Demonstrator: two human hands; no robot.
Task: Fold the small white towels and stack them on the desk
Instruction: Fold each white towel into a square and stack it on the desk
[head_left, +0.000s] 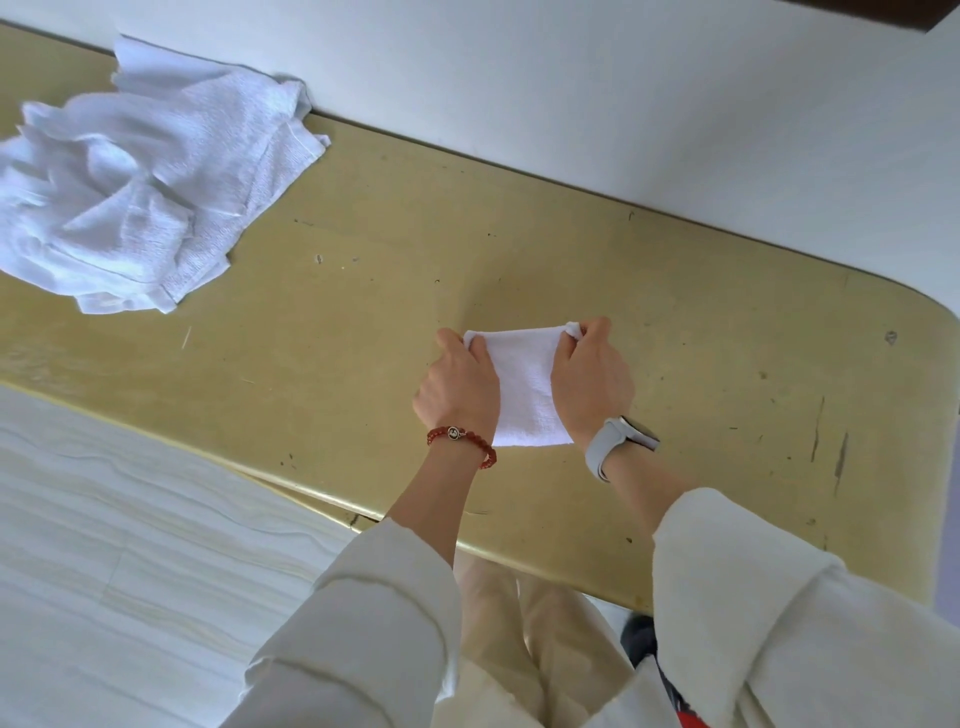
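Both hands pinch a small folded white terry towel (527, 384) on the scuffed yellow-tan desk (701, 332).

Left hand (460, 387) and right hand (595, 379) reach forward from centre frame, fingers curled on the towel's far corners; it lies flat between them. A loose heap of unfolded white towels (140, 176) sits upper left, well apart.

A person in pale sleeves stands at a scuffed yellow desk (675, 332), holding a small folded white towel (527, 387) flat on its top. The left hand (460, 387), a red bead bracelet (465, 441) at its wrist, pinches the towel's far left corner, and the right hand (595, 382), with a grey watch (621, 439), pinches the far right corner. Well apart, at the desk's far left end against the white wall, lies a rumpled heap of white towels (140, 176).
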